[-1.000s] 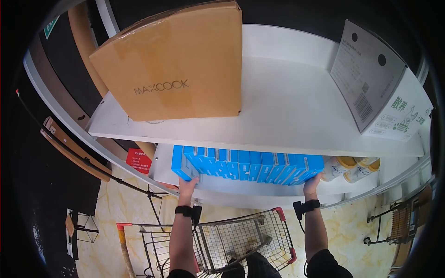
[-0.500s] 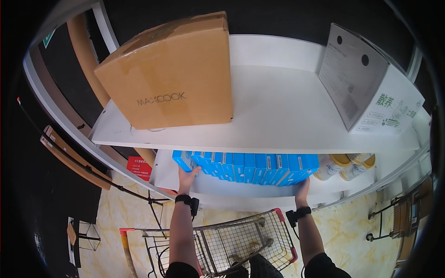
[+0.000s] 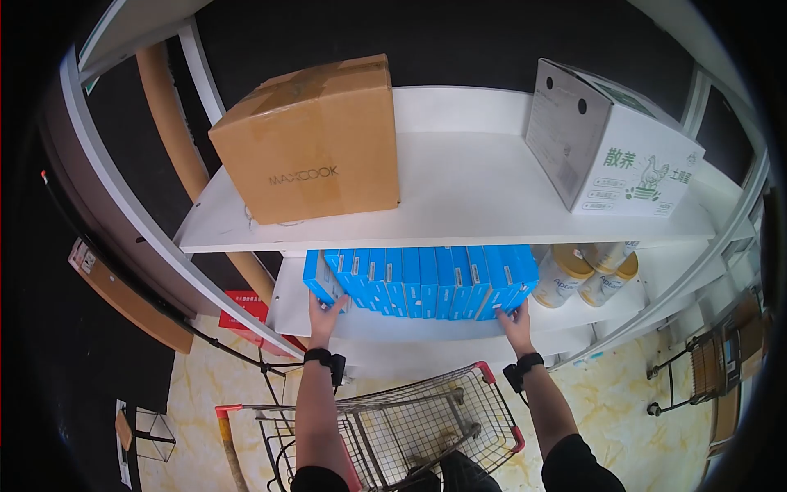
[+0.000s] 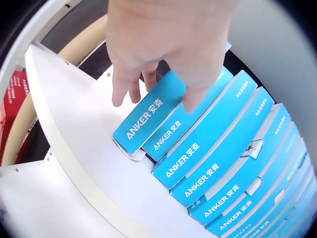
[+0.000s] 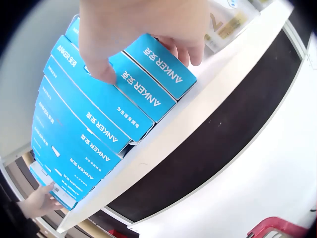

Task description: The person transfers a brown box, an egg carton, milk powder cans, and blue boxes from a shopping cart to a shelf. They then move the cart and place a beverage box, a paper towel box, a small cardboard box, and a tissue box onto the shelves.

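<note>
Upright blue Anker boxes [image 3: 429, 283] stand side by side in a row on the lower white shelf. My left hand [image 3: 325, 316] is at the row's left end. In the left wrist view its fingers [image 4: 120, 89] reach round the outer side of the end box [image 4: 148, 111], and the thumb [image 4: 194, 100] lies on the box beside it. My right hand [image 3: 516, 325] grips the right end. Its thumb [image 5: 103, 73] presses on the box fronts, while its other fingers [image 5: 195, 53] go past the outermost box [image 5: 166, 67].
A brown MAXCOOK carton [image 3: 311, 156] and a white printed carton [image 3: 607, 156] stand on the upper shelf [image 3: 459, 197]. Several cans [image 3: 561, 279] stand right of the row. A wire shopping cart [image 3: 393, 426] is below, between the arms. At left stands a red box [image 3: 244, 310].
The head view has shifted, showing more of the upper shelf. My right thumb has come onto the fronts of the right-end boxes. My left hand stays at the left end.
</note>
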{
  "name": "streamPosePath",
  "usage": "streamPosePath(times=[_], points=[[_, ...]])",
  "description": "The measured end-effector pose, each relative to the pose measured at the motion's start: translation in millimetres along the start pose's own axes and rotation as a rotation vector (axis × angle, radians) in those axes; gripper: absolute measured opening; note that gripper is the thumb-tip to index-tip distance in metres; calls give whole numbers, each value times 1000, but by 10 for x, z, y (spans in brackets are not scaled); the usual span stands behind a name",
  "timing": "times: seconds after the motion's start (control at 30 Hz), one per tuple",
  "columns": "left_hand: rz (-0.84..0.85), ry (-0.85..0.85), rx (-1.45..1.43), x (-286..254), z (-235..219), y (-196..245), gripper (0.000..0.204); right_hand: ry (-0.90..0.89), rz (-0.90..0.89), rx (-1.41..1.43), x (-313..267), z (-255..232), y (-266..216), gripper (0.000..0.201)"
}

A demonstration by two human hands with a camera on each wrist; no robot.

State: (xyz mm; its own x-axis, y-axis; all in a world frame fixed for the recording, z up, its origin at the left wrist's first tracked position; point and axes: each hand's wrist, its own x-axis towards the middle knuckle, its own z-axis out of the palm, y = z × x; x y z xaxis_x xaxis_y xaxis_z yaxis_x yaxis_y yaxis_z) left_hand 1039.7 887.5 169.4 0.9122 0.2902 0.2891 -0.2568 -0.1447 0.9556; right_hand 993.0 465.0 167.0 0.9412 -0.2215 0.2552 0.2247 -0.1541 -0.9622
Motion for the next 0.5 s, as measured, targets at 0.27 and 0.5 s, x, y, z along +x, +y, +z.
streamPosePath(times=[0.27, 0.5], points=[[56, 46, 244, 4, -44, 23, 54, 51, -112, -423, -28, 18, -170, 90], [117, 173, 518, -16, -111, 122, 53, 96, -229, -393, -1, 56, 13, 104]])
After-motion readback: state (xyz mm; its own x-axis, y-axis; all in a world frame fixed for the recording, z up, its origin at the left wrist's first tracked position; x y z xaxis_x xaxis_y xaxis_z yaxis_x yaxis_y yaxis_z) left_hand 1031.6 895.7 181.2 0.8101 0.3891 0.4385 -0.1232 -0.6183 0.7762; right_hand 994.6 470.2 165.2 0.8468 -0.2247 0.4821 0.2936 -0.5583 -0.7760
